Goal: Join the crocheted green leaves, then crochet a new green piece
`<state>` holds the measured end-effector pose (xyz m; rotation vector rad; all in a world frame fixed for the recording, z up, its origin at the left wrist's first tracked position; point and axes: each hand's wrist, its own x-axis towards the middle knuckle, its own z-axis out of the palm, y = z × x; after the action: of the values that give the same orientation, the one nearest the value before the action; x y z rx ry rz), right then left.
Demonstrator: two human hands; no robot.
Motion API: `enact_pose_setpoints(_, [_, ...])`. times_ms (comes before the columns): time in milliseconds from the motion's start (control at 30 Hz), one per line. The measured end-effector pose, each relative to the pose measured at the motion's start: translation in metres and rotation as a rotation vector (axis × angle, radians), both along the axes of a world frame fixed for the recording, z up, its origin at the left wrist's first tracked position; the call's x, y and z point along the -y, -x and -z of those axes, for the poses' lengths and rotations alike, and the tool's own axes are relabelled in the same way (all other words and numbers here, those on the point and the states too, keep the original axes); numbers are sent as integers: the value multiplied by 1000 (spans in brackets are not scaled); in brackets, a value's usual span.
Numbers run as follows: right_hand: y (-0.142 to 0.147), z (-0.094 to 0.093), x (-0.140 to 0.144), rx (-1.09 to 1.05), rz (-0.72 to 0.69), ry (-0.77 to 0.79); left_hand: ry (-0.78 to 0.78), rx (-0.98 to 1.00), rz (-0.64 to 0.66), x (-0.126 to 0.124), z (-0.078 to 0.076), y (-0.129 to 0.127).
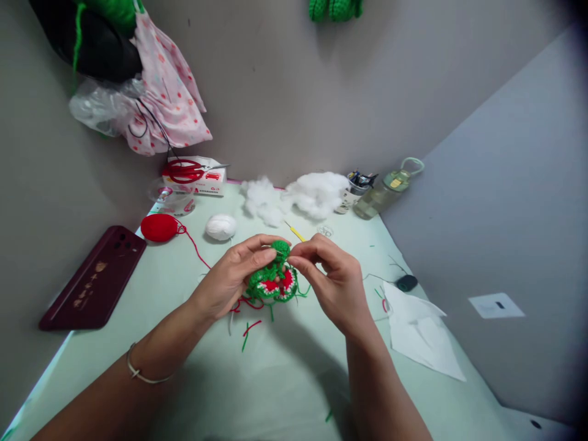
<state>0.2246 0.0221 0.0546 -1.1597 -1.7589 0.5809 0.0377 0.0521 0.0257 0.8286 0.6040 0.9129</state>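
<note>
My left hand (232, 275) grips a small crocheted piece (274, 282), green with a red and white middle, held just above the pale green table (275, 380). My right hand (335, 278) pinches at the green top of the piece, fingers closed together; a thin needle seems to sit between them, but it is too small to be sure. Loose green and red yarn ends (250, 327) hang from the piece onto the table.
A red yarn ball (158, 227) and a white yarn ball (220, 226) lie at the back left, near red scissors (184, 171) on a box. White stuffing (316, 193), a cup of tools (353, 193), a bottle (383, 193), a dark red phone (94, 278), white paper (420, 331).
</note>
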Motion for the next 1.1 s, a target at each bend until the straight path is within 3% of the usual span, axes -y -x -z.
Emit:
enact_pose_setpoints(200, [1,3,-2,-20,39,78,23,-40,-31,2,1,-3])
enact_pose_setpoints(333, [4,3,0,15,57,98,-53,-91,-79,2,1,-3])
enact_pose_setpoints(467, [8,5,3,136,62,-7,-164,-161,-119,1,3,-3])
enact_pose_setpoints(733, [10,4,4,457,167,-186,-185,-212,-11,-1,11,-1])
enact_pose_setpoints(1000, [13,6,4,515,162,-271,-258,-281,-27,-1,7,-3])
enact_pose_setpoints(1100, [16,2,6,485,209,-413,-284,-290,-13,-1,9,-4])
